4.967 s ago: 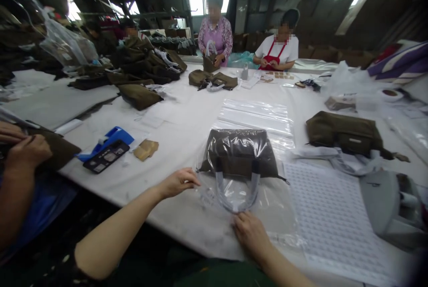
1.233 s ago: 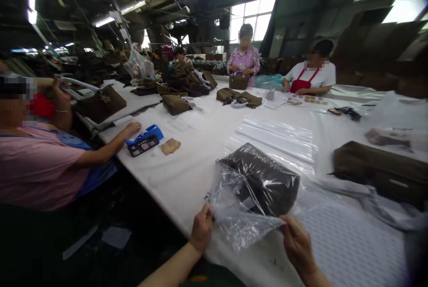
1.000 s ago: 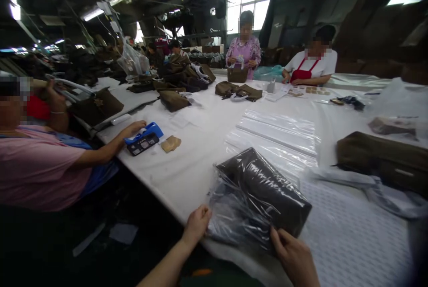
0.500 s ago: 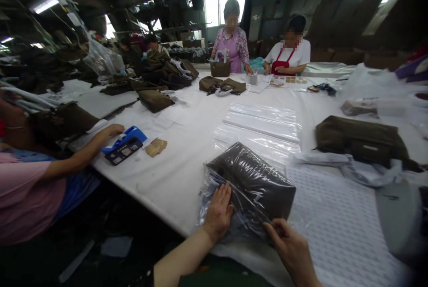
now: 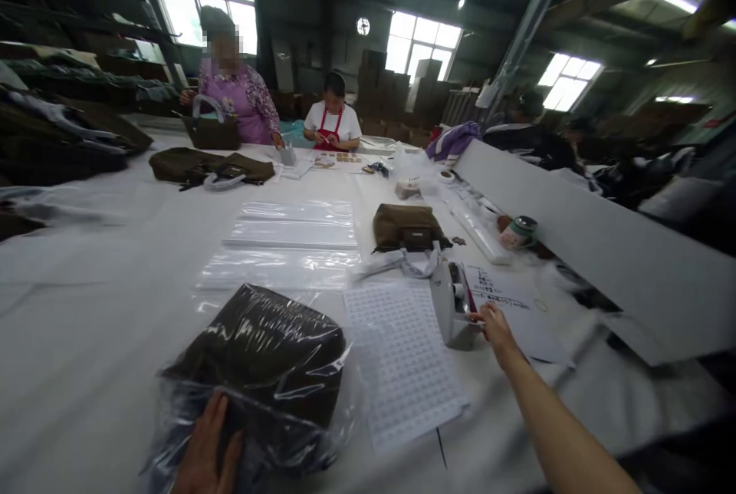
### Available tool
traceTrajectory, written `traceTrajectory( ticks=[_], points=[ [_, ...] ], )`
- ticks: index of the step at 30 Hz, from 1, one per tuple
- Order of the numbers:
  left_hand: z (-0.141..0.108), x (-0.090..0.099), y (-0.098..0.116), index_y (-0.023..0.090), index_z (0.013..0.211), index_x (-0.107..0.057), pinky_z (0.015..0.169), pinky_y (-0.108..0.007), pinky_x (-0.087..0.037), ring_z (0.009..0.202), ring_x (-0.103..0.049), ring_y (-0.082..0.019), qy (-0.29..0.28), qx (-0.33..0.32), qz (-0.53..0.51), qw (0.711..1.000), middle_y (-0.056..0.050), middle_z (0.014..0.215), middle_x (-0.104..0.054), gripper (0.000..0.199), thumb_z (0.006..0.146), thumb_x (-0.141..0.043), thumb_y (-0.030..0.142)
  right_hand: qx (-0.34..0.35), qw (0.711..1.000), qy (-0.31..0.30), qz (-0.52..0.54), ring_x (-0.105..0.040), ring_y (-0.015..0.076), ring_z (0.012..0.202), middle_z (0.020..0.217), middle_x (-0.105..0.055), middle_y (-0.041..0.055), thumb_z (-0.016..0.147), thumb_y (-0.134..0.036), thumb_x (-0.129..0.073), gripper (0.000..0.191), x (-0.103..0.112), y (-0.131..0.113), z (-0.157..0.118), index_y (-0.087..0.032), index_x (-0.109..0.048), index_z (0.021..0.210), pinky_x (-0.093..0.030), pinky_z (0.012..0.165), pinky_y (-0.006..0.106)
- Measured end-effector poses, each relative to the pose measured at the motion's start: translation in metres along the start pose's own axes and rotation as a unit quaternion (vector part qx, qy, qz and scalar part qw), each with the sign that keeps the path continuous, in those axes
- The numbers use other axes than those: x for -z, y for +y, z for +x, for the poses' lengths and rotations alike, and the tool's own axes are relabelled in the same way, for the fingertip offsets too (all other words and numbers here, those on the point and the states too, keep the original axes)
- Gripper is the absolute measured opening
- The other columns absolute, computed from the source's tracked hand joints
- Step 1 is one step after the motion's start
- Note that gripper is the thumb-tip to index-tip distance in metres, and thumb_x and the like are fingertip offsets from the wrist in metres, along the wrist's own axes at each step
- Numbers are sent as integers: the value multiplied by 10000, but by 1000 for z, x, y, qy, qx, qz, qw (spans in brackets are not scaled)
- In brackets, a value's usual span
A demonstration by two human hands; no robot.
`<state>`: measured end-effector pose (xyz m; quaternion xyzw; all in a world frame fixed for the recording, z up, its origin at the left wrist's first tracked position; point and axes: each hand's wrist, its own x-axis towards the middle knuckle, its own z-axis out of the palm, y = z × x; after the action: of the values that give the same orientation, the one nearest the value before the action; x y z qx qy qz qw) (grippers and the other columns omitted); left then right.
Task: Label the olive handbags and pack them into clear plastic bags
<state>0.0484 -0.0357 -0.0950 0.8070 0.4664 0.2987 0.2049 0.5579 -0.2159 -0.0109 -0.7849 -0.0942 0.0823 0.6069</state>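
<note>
A dark olive bag inside a clear plastic bag lies on the white-covered table in front of me. My left hand rests on the near left part of the plastic, palm down and fingers stretched. My right hand is at a grey tape dispenser. Its thumb and index finger are pinched together at the dispenser's near right end, and what lies between them is too small to make out. Between the wrapped bag and the dispenser lies a sheet printed with rows of small marks.
Flat clear plastic bags lie beyond the wrapped bag. An olive handbag with wrapped handles sits behind the dispenser. A handwritten paper, a cup and a long white board are at the right. Two co-workers stand across the table.
My view has swung to the right. My right hand has left the wrapped bag's plastic and reached right to the tape dispenser. My left hand has stayed on the plastic.
</note>
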Motion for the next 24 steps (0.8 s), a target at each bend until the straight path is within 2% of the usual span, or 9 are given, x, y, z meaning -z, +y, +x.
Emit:
traceTrajectory(
  ticks=[3,6,9,12,15,17,19,22,24],
  points=[
    [-1,0,1,485,1376,-130,1082,-576,-250,1312,-291,-311,16,13,-12,1000,174,1466,-166,630,824,-427,428,-23,999,-24,9,-603,177,625,645,-622,-1,480,-432,-743,659,-8,7,-2,-185,-450,1016,-469,556,272],
    [0,0,2,466,1383,-146,1092,-565,-239,1306,-298,-320,16,12,-14,1000,158,1465,-185,648,812,-449,422,-34,999,-1,0,-585,146,611,701,-611,-11,591,-583,-601,618,-4,17,-21,-225,-388,1048,-408,480,230],
    [1,0,5,399,1407,-144,1096,-546,-246,1293,-320,-327,22,-2,-15,1000,90,1471,-222,647,831,-438,396,-70,995,-9,-69,-461,128,436,576,-555,-13,644,-675,-458,505,8,30,-41,-216,-461,854,-299,394,243],
    [3,0,5,328,1426,-129,1080,-550,-279,1289,-332,-326,32,-22,-5,999,13,1473,-251,632,863,-415,365,-91,977,-50,-185,-378,123,382,437,-497,-3,542,-598,-618,412,25,37,-49,-205,-497,566,-260,414,269],
    [1,0,6,285,1430,-126,1061,-545,-315,1285,-348,-308,42,-35,6,998,-45,1457,-289,612,887,-404,340,-80,947,-112,-289,-421,151,424,376,-483,15,437,-446,-730,360,38,22,-51,-198,-475,383,-274,470,287],
    [-2,3,9,259,1431,-123,1046,-525,-347,1280,-363,-293,43,-39,10,998,-83,1434,-327,612,895,-411,327,-55,927,-163,-333,-453,166,464,404,-510,22,473,-479,-705,352,31,-5,-53,-194,-515,388,-296,499,290],
    [-4,7,14,237,1431,-104,1035,-498,-372,1279,-367,-276,33,-43,11,998,-113,1412,-357,622,900,-419,305,-7,907,-239,-347,-471,165,499,464,-541,20,552,-554,-639,376,0,-42,-61,-190,-585,473,-319,510,284],
    [-5,12,18,209,1432,-54,1046,-491,-357,1296,-342,-260,12,-27,3,1000,-139,1410,-352,631,910,-403,269,84,861,-404,-299,-445,141,468,461,-520,11,580,-581,-627,407,-85,-107,-100,-181,-594,513,-324,471,265],
    [-5,13,19,194,1432,-39,1060,-492,-334,1311,-315,-254,4,-11,-13,1000,-144,1421,-333,642,908,-405,259,117,781,-554,-262,-435,122,448,459,-516,1,606,-518,-658,359,-150,-144,-146,-177,-591,517,-316,445,245]
  ],
)
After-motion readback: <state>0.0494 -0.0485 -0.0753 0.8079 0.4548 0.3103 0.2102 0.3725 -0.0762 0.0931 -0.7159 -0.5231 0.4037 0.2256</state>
